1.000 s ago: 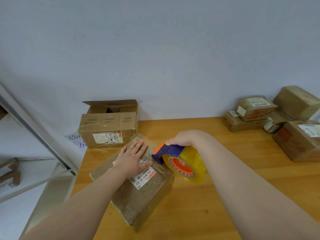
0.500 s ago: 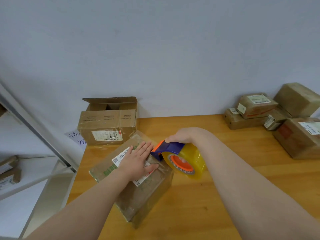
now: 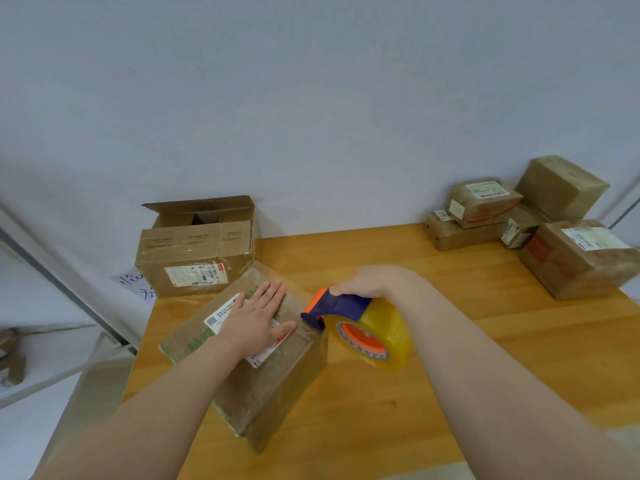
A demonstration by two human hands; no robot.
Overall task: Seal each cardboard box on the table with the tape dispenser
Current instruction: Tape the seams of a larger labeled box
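The left hand (image 3: 254, 322) lies flat on the box (image 3: 249, 355) near the table's (image 3: 450, 341) left edge. The right hand (image 3: 363, 284) grips the dispenser (image 3: 356, 325). The tape could wrinkle if the box slides.

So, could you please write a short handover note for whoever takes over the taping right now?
Left hand lies flat on the near box, holding it down.
Right hand grips the tape dispenser, its front end at that box's top right edge.
Whether this strip is finished cannot be told.
Left to do: the back-left box, flaps open.
The stacked boxes at the table's right rear look closed.
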